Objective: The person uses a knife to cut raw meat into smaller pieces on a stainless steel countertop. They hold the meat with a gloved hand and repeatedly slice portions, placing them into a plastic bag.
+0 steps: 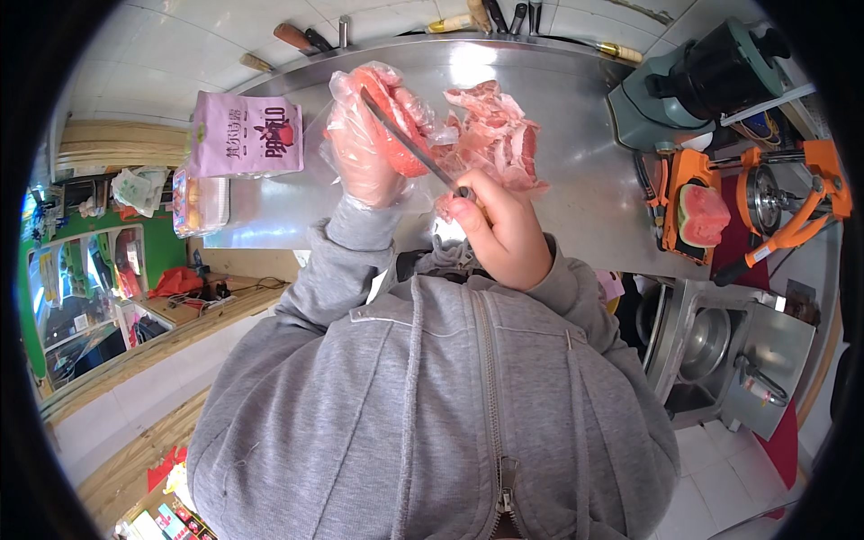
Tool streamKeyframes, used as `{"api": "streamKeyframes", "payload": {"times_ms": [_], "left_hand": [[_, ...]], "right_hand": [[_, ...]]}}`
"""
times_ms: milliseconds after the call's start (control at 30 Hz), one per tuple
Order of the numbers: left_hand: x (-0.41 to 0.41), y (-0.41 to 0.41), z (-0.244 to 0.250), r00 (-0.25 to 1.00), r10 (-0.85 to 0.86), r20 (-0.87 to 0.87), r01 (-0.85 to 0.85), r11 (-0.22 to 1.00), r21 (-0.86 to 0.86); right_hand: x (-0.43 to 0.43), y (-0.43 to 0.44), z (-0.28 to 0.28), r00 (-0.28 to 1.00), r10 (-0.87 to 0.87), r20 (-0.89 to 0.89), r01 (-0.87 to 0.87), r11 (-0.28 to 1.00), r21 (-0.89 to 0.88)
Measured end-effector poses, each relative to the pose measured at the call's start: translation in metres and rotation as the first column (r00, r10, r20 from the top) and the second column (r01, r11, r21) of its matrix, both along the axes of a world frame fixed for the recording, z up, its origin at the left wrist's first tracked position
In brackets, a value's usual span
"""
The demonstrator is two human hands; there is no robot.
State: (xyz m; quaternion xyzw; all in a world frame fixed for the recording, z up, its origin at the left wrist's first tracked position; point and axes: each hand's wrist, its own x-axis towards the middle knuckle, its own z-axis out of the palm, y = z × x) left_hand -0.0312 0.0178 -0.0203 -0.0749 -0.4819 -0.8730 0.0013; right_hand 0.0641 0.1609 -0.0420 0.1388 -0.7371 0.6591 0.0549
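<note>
My left hand (368, 158), in a clear plastic glove, holds a piece of peeled red citrus flesh (405, 158) above the steel table (574, 202). A knife (413, 147) is gripped in my bare right hand (503, 226); its narrow blade lies across the flesh, the tip pointing to the upper left. Just beyond the right hand, a heap of pink membrane-like scraps (496, 135) rests on the table. Loose clear plastic surrounds the fruit and partly hides the left fingers.
A pink printed bag (246, 135) and a clear box of fruit (202, 202) stand at the left. Knives with wooden handles (451, 24) line the back edge. On the right are a grey-green machine (675, 94), an orange press (803, 209), a cut watermelon piece (703, 214) and a steel sink (705, 344).
</note>
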Motion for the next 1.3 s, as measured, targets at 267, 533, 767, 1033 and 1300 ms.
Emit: {"api": "streamKeyframes", "payload": {"times_ms": [267,533,767,1033,1300], "left_hand": [[0.007,-0.003,0.010,0.984,-0.092,-0.155,0.110,0.988,0.111],[0.002,-0.011,0.013,0.956,-0.089,-0.280,0.146,0.971,0.188],[0.000,-0.014,0.013,0.919,-0.143,-0.367,0.206,0.969,0.138],[0.007,-0.010,0.016,0.931,-0.064,-0.360,0.139,0.972,0.187],[0.006,-0.014,0.014,0.913,-0.044,-0.405,0.105,0.986,0.131]], "right_hand": [[0.004,0.000,0.003,0.995,-0.012,-0.104,0.027,0.990,0.139],[0.007,0.000,0.001,0.991,0.032,-0.132,-0.019,0.995,0.100],[0.008,-0.001,0.005,0.989,0.038,-0.141,-0.025,0.995,0.099],[0.011,-0.007,0.011,0.980,-0.010,-0.200,0.040,0.988,0.147],[0.015,-0.008,0.014,0.989,0.028,-0.143,-0.010,0.993,0.122]]}}
